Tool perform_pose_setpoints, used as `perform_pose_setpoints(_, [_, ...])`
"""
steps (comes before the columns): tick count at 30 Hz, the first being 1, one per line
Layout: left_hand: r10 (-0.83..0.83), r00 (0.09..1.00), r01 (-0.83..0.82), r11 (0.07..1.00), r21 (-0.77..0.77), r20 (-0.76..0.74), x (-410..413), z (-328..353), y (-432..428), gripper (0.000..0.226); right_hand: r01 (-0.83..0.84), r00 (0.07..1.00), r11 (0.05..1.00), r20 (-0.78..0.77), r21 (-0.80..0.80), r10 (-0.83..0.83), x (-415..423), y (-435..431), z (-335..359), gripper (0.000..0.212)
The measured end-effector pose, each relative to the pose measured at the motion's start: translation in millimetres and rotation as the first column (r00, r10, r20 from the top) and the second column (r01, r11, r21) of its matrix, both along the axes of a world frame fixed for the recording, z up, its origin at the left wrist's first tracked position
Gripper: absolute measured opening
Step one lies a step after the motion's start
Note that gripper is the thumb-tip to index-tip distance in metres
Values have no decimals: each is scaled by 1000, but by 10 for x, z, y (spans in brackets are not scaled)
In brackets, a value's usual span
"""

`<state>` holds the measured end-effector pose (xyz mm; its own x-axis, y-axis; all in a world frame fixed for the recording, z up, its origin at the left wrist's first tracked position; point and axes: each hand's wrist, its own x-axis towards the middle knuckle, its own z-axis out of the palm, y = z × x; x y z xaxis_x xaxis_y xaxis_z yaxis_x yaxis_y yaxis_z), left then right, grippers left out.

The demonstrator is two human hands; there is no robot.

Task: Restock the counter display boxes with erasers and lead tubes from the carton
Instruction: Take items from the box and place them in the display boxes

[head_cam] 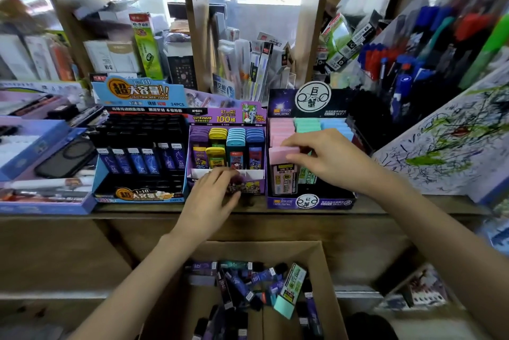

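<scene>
Right hand: at 3 o'clock of view centre, over the right display box; fingers pinching the cap of a pink-capped lead tube, thumb on the near face, fingertips over the top.
Tube position: upright at the front of the pink column, 9 o'clock side of that box; green-labelled tube just beside it at 3 o'clock.
Left hand: at the 6 o'clock edge of the middle display box; fingers curled round a blurred purple piece, too smeared to name.
Left display box: at 9 o'clock on the counter; one row of blue tubes, black slots behind.
Carton: at 6 o'clock, below counter level, open; dark and purple tubes heaped loose, one mint-capped tube lying on top.
Step (judged): seating the pink tube in its slot.
Handling (judged): light, stiff plastic case; smooth faces probably slippery; leads inside brittle, so no dropping.
Hold point (judged): pinch across the cap's broad faces, press straight down, no twisting against neighbours.
</scene>
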<state>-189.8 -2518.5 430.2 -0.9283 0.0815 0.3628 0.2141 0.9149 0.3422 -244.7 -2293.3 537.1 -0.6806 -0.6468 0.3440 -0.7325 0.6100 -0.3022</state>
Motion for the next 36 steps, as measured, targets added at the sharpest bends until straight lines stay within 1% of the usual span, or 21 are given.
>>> perform_pose_setpoints(3, [-3,1000,3,1000,11,-2,3,5,6,36,30,999,999,45,-29,-29,10,-3,-102,25])
perform_pose_setpoints(5, [-6,1000,6,1000,9,-1,6,0,4,37,74,997,996,20,-48,-73,27,-13,-180,27])
perform_pose_setpoints(6, [-9,1000,9,1000,9,-4,7,-5,1,38,83,996,995,-15,-62,-84,44,-17,-211,25])
perform_pose_setpoints(8, [-14,1000,14,1000,6,-11,7,-13,-8,38,67,983,996,-166,-66,-77,74,-20,-263,22])
perform_pose_setpoints(10, [-14,1000,14,1000,2,-13,8,-16,-14,39,78,936,997,-342,-28,-83,77,-13,-313,19])
perform_pose_setpoints(12, [-22,1000,22,1000,0,-13,11,-11,-17,38,97,889,995,-449,-14,-93,64,10,-358,20])
perform_pose_setpoints(14, [-30,1000,30,1000,3,-8,21,-5,-15,39,74,877,997,-477,6,-62,76,30,-411,25])
perform_pose_setpoints(17, [-51,999,51,999,3,-13,66,27,6,39,63,878,998,-476,28,-42,107,60,-434,30])
perform_pose_setpoints(21, [-111,990,112,994,12,-86,230,96,58,32,79,903,996,-428,48,-51,187,112,-367,32])
perform_pose_setpoints(23, [-118,990,123,991,59,-74,361,71,77,28,70,914,997,-402,30,-52,302,149,-392,29])
perform_pose_setpoints(26, [-123,992,115,983,142,43,565,-107,85,24,26,927,1000,-374,14,-19,546,202,-542,24])
perform_pose_setpoints(29, [-138,975,106,978,178,176,727,-429,62,23,7,946,996,-322,88,22,772,272,-846,16])
perform_pose_setpoints(31, [-128,956,84,982,172,264,793,-713,46,24,3,978,986,-206,165,32,880,308,-1141,15])
perform_pose_setpoints(33, [-89,934,33,986,165,346,823,-1020,41,24,13,1000,964,-20,265,-8,932,322,-1505,22])
perform_pose_setpoints(35, [-55,902,-22,985,174,428,840,-1318,41,24,38,977,935,182,352,-109,931,319,-1917,28])
perform_pose_setpoints(36, [-46,882,-46,982,183,469,845,-1454,41,26,57,944,927,281,371,-171,929,307,-2106,30])
